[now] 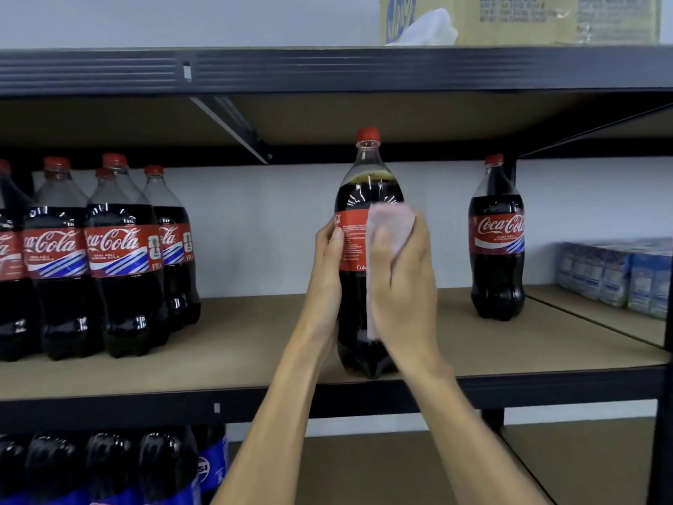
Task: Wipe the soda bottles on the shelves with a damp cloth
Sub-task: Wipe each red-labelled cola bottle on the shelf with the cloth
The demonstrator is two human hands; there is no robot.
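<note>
While the left hand (329, 256) is gripping the cola bottle (368, 184) at the left side of its red label, the right hand (404, 282) is holding a pink cloth (389, 224) and pressing it against the right side of the same label. The bottle is standing upright near the front edge of the middle shelf (236, 340), between a group of cola bottles (120, 249) on the left and a single bottle (497, 242) on the right.

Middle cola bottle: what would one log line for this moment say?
wiping | left hand grips cola bottle | right hand holds pink cloth against it | bottle upright on shelf
</note>
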